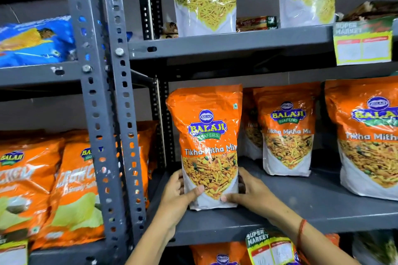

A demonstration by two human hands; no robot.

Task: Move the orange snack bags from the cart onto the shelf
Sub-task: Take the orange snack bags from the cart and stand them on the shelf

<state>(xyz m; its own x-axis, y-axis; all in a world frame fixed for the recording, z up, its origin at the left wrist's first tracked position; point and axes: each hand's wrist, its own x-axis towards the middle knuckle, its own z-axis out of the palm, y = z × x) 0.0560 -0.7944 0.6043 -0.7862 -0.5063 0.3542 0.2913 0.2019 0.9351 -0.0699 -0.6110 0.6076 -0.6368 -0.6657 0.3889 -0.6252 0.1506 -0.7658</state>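
Note:
An orange Tikha Mitha Mix snack bag (pixel 206 135) stands upright at the left end of the grey middle shelf (pixel 301 211). My left hand (pixel 178 196) grips its lower left edge, thumb across the front. My right hand (pixel 249 193) grips its lower right edge the same way. Two more orange bags of the same kind stand on this shelf, one (pixel 286 131) further back at centre and one (pixel 370 135) at the right. The cart is out of view.
A grey perforated upright post (pixel 107 114) borders the shelf on the left. Purple Aloo Sev bags (pixel 204 0) stand on the shelf above. Orange chip bags (pixel 64 189) fill the left bay. A Super Market price tag (pixel 269 247) hangs on the shelf's front edge.

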